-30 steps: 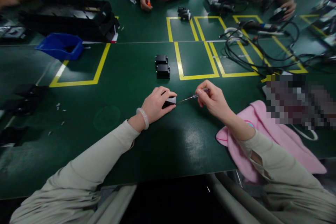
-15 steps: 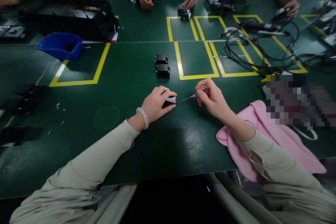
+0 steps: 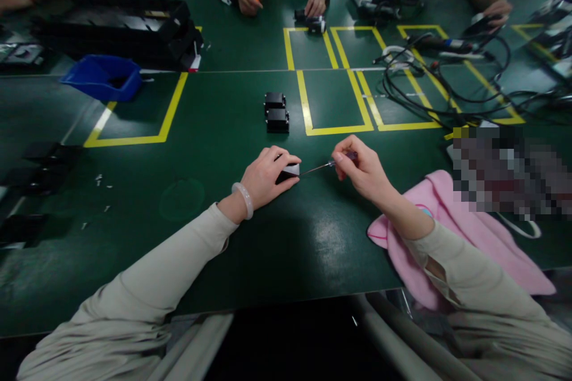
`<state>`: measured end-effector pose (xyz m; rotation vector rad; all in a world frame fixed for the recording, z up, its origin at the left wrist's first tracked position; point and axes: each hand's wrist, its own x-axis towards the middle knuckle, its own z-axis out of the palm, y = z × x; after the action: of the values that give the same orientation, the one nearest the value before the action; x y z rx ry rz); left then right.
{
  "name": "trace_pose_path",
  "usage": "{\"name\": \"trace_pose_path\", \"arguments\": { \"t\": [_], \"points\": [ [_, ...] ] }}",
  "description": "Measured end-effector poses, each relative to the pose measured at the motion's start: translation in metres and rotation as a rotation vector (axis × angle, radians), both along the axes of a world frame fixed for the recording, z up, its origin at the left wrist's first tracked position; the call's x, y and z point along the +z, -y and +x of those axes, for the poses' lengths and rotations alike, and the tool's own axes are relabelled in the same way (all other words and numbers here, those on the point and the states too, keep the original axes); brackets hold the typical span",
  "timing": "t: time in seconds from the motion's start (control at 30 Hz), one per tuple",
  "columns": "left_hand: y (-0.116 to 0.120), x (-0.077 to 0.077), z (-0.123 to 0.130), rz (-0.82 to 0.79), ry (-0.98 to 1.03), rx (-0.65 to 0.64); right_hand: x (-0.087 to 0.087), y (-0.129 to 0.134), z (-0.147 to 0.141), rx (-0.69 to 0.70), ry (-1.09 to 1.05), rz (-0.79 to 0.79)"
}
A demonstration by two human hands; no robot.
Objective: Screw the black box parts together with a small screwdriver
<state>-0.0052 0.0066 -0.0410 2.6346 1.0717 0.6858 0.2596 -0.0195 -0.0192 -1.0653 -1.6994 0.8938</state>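
My left hand (image 3: 269,175) is closed around a small black block-like part (image 3: 291,170) and holds it on the green table. Much of that part is hidden under my fingers. In my right hand (image 3: 360,165) is a screwdriver (image 3: 331,163) with a purplish see-through handle, gripped between thumb and fingers. Its thin shaft points left, and the tip meets the right end of the part. Beyond my hands stand two similar black blocks (image 3: 277,119), one behind the other. Several tiny screws (image 3: 99,178) lie scattered on the table to the left.
A blue bin (image 3: 105,78) and stacked black trays (image 3: 116,33) are at the far left. More black parts (image 3: 42,169) lie at the left edge. Cables (image 3: 451,89) sprawl at the right, above a pink cloth (image 3: 465,232). Co-workers' hands are across the table.
The fingers of my right hand have shifted slightly around the screwdriver handle; my left hand stays put. Across the table, a co-worker's hands and the dark object there have moved a little.
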Motion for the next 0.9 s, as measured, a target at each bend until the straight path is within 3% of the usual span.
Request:
{"name": "trace_pose_path", "arguments": {
  "t": [0.9],
  "points": [
    [0.0002,0.0007,0.0000,-0.017,0.005,0.000,0.0000,0.0004,-0.0010,0.000,-0.019,-0.035]
  ]
}}
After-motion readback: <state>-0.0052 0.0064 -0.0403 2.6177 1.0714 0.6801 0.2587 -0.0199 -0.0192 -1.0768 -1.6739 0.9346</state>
